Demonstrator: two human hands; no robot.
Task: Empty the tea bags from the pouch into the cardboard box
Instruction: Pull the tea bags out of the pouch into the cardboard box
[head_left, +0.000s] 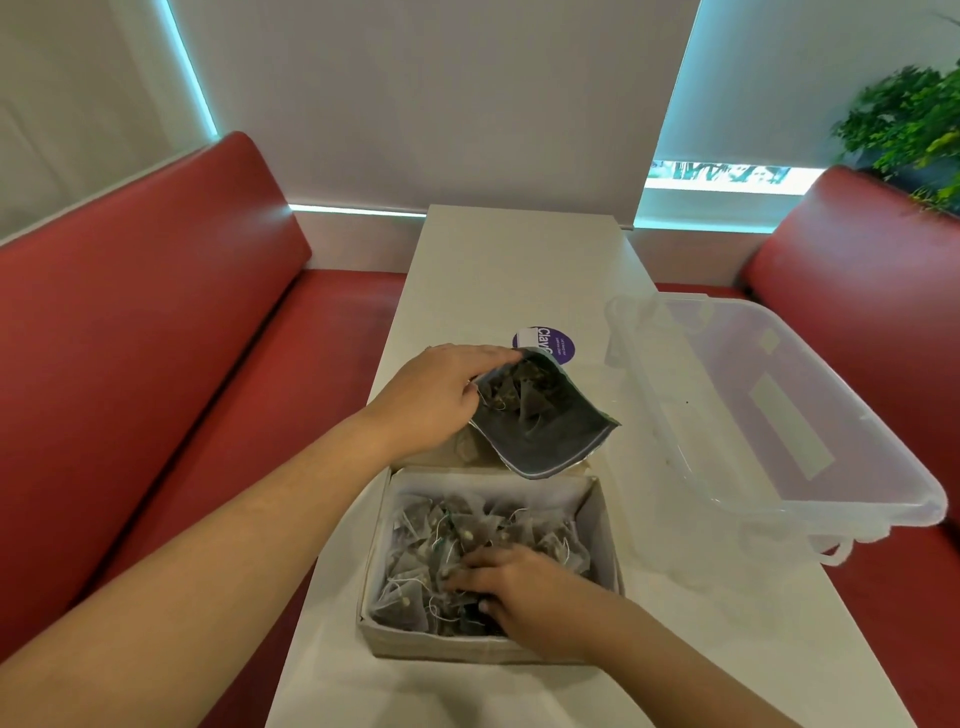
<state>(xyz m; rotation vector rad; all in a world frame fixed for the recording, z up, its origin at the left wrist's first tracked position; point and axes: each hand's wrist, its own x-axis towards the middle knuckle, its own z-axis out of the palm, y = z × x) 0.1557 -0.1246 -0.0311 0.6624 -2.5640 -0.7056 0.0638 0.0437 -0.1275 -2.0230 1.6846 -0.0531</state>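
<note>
I see L hand (436, 395), fingers clamped on the open mouth of the dark pouch (540, 431). R hand (524, 587), fingers bent into tea bags (431, 530) w/in cardboard box (605, 525); can't tell if gripping.

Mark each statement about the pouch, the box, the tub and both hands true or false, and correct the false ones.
1. The dark grey pouch is already empty. False: pyramid mesh tea bags still show in its open mouth.
2. The left hand grips the pouch at its mouth. True.
3. The right hand rests on the tea bags inside the white-lined cardboard box. True.
4. The clear plastic tub stands left of the box. False: it stands on the right.
</note>
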